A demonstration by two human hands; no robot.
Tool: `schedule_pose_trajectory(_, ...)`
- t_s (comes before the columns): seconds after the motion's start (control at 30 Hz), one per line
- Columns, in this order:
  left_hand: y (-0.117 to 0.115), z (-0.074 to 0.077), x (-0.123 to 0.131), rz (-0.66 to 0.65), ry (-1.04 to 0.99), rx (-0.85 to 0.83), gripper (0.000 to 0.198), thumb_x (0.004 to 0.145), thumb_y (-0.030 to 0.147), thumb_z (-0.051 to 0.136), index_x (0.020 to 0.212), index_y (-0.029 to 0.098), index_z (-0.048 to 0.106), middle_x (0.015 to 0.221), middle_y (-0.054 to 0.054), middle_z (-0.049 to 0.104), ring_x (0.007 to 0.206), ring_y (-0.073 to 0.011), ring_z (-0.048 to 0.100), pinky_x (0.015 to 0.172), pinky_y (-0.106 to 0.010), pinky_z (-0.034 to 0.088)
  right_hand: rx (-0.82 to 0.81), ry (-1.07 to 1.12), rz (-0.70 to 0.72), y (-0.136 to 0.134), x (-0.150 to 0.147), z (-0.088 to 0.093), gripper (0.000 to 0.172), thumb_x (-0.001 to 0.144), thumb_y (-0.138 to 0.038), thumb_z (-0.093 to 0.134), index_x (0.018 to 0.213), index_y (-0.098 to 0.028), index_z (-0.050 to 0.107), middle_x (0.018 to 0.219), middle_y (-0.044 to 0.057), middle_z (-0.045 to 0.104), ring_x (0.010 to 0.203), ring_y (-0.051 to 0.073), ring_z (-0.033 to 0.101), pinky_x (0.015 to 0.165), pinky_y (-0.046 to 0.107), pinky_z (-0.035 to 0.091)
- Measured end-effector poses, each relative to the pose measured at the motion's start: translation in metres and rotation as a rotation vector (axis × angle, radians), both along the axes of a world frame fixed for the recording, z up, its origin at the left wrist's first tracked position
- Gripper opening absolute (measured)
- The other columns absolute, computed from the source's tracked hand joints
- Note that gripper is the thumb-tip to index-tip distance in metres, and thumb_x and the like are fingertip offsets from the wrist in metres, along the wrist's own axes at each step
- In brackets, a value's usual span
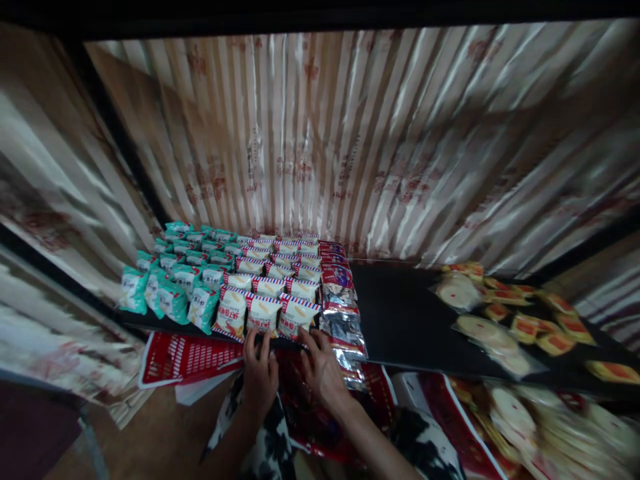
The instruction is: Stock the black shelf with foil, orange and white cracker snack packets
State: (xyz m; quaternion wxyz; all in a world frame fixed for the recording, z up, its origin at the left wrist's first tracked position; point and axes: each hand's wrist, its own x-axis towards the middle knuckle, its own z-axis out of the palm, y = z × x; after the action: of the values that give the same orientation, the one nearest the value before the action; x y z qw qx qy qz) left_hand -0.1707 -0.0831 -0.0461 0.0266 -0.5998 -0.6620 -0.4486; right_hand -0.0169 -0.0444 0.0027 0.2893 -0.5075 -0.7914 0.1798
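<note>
Small white snack bags with red and blue striped tops stand in rows on a black shelf (400, 313). My left hand (260, 377) is at the shelf's front edge, its fingertips against the lower edge of the middle front bag (263, 313). Beside it, my right hand (324, 370) reaches to the bottom of the right front bag (296, 317), fingers stretched and apart. Neither hand is wrapped around a bag. A third white bag (230, 312) stands left of these. Green snack bags (173, 300) fill the shelf's left end.
A column of purple and silver packets (343, 320) lies right of the white bags. Round, pale packaged items (495, 340) and yellow-orange packs (555, 343) are scattered at the right. Red bags (193, 360) sit below the shelf edge. Striped sheeting (300, 133) hangs behind.
</note>
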Motion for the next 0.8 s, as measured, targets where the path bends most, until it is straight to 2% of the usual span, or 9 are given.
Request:
schedule_pose_trajectory(0.07, 0.002, -0.003, -0.002, 0.015, 0.000, 0.032, 0.054, 0.086, 0.015, 0.038, 0.139, 0.021, 0.030, 0.141, -0.016, 0.026, 0.130, -0.0295, 0.032, 0.095, -0.046, 0.046, 0.025, 0.019, -0.028, 0.003, -0.001, -0.005, 0.047, 0.083, -0.017, 0.043, 0.129, -0.022, 0.048, 0.120, 0.013, 0.049, 0.108, 0.023, 0.053, 0.093, 0.040, 0.048)
schedule_pose_trajectory(0.23, 0.010, -0.007, -0.004, -0.013, -0.006, 0.023, 0.047, 0.087, 0.014, 0.035, 0.133, 0.021, 0.042, 0.142, -0.014, 0.024, 0.130, -0.0287, 0.031, 0.092, -0.042, 0.048, 0.008, 0.051, -0.047, 0.007, -0.002, -0.014, 0.049, 0.081, -0.014, 0.044, 0.129, -0.022, 0.049, 0.120, 0.013, 0.051, 0.107, 0.023, 0.054, 0.093, 0.039, 0.048)
schedule_pose_trajectory(0.53, 0.021, -0.008, -0.004, 0.017, 0.012, 0.039, 0.041, 0.086, 0.015, 0.039, 0.124, 0.019, 0.053, 0.137, -0.013, 0.031, 0.125, -0.0285, 0.035, 0.088, -0.040, 0.050, -0.057, 0.017, -0.030, 0.014, -0.004, -0.009, 0.049, 0.082, -0.013, 0.042, 0.131, -0.015, 0.046, 0.126, 0.015, 0.048, 0.117, 0.023, 0.048, 0.101, 0.036, 0.042)
schedule_pose_trajectory(0.8, 0.024, -0.008, -0.007, 0.014, 0.050, 0.008, 0.041, 0.084, 0.015, 0.042, 0.123, 0.019, 0.053, 0.135, -0.013, 0.029, 0.121, -0.0272, 0.038, 0.087, -0.040, 0.052, -0.034, 0.027, -0.049, 0.022, -0.007, -0.014, 0.047, 0.082, -0.013, 0.043, 0.129, -0.013, 0.049, 0.125, 0.016, 0.050, 0.117, 0.025, 0.049, 0.100, 0.037, 0.043)
